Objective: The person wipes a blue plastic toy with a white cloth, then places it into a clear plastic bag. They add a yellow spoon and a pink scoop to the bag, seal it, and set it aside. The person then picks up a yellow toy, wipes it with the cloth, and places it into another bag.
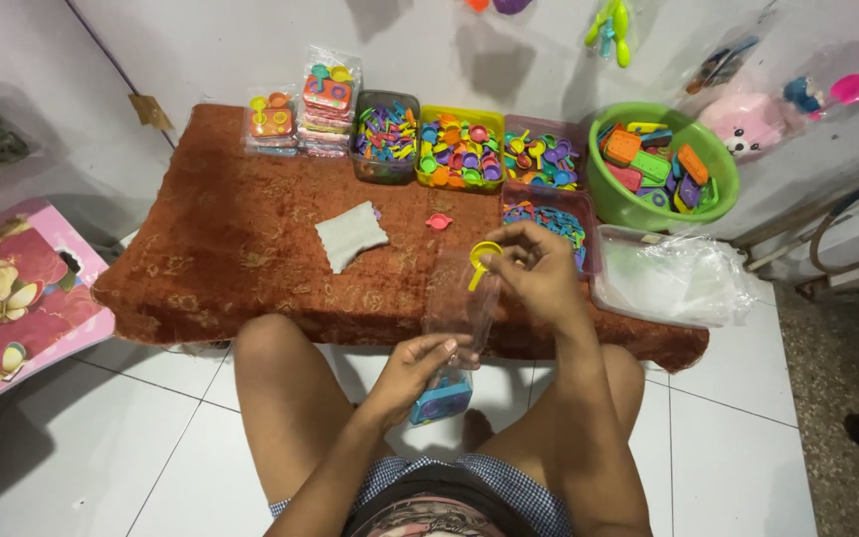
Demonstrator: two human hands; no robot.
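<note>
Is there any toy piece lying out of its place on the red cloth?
Yes. One small pink piece lies alone on the red cloth, outside the sorting trays behind it. A white cloth lies crumpled beside it. Everything else looks contained.

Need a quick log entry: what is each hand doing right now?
Left hand: closed on the clear plastic bag.
Right hand: pinching a yellow toy spoon.

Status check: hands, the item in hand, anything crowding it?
Left hand grips clear bag. Right hand holds yellow toy spoon at its mouth. Blue toy piece already inside. Nothing crowding.
</note>
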